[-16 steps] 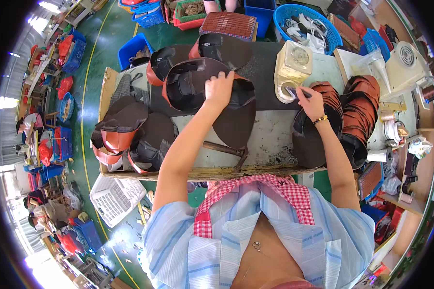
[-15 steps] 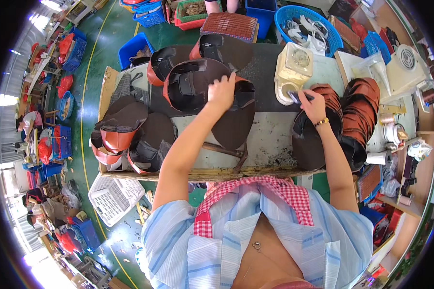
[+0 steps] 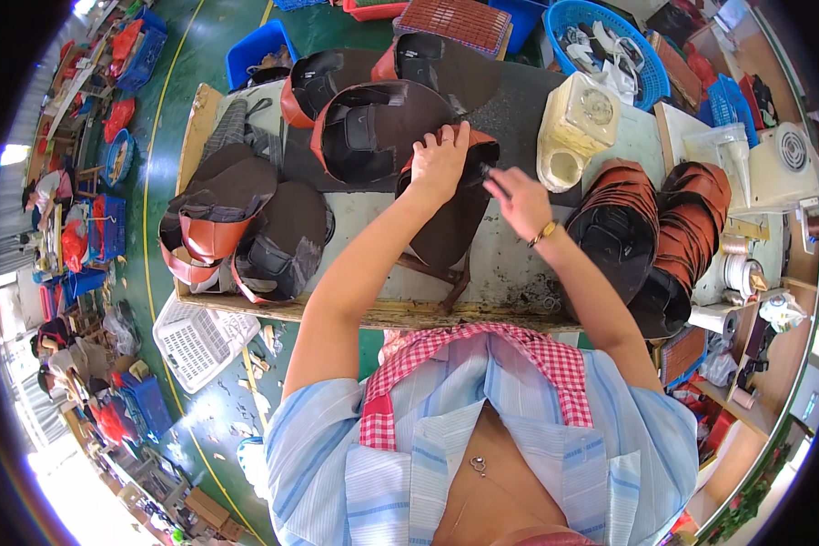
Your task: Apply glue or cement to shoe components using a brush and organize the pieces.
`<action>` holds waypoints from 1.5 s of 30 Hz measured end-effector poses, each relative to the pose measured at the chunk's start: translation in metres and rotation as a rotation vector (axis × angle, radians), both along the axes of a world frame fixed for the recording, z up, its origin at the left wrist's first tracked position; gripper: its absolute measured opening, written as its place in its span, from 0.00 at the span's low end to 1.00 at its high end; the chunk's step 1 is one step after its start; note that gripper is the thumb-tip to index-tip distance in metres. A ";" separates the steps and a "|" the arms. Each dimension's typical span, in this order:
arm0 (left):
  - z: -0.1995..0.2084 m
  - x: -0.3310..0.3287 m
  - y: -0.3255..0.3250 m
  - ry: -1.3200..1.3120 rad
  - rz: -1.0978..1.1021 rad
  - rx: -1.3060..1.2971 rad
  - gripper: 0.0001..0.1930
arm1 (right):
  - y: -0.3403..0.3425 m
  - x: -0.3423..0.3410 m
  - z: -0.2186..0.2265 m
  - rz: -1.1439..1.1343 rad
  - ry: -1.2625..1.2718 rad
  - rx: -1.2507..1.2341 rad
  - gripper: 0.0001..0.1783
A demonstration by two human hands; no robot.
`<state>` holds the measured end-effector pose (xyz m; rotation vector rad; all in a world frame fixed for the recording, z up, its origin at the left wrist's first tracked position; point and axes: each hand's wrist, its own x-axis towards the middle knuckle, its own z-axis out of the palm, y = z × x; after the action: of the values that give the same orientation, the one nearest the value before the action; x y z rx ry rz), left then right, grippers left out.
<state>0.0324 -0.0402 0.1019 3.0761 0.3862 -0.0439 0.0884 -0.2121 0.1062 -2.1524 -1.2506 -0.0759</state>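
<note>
My left hand [image 3: 439, 166] grips the edge of an unfinished leather bag [image 3: 446, 223], reddish-brown outside and dark brown inside, whose rounded flap lies toward me. In my right hand [image 3: 521, 202] is a small dark-handled brush [image 3: 491, 178]. Its tip is at the right side of this bag's opening; the bristles are hard to make out. Touching the bag on its far left is another open bag [image 3: 348, 135] with an inner pocket. A cream glue pot [image 3: 578, 127] with a round hole stands to the right, apart from my hands.
More open bags [image 3: 217, 214] lie at the table's left end. Nested bag bodies [image 3: 614, 214] form two rows at the right. A wooden edge [image 3: 373, 314] borders the table near me. Behind it are a blue bin [image 3: 262, 50] and a round blue basket [image 3: 651, 77].
My right hand has come left from the glue pot to the bag with the brush. My left hand has shifted slightly right, from the neighbouring bag to this one. The view has shifted a little.
</note>
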 end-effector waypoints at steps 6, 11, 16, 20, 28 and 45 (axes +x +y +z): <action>0.014 0.002 0.020 0.021 -0.026 -0.219 0.35 | -0.029 -0.038 -0.009 0.061 0.272 0.117 0.12; 0.081 -0.022 0.061 -0.454 -0.136 -0.543 0.37 | -0.075 0.047 0.080 -0.452 0.555 0.121 0.15; 0.031 -0.049 0.029 -0.586 0.054 -0.368 0.40 | -0.087 0.060 0.020 -0.362 -0.066 -0.102 0.15; -0.008 -0.082 -0.004 -0.367 0.062 -0.552 0.33 | -0.107 0.055 0.018 -0.416 0.145 0.139 0.15; -0.019 -0.067 -0.004 -0.459 0.202 -0.400 0.28 | -0.113 0.060 0.044 -0.572 0.678 0.192 0.19; -0.040 -0.059 -0.013 -0.608 0.388 -0.478 0.08 | 0.037 -0.037 -0.008 -0.318 0.703 0.129 0.18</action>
<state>-0.0264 -0.0536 0.0616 2.3411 0.7753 0.6791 0.0517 -0.1756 0.0983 -1.9800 -0.4858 0.4207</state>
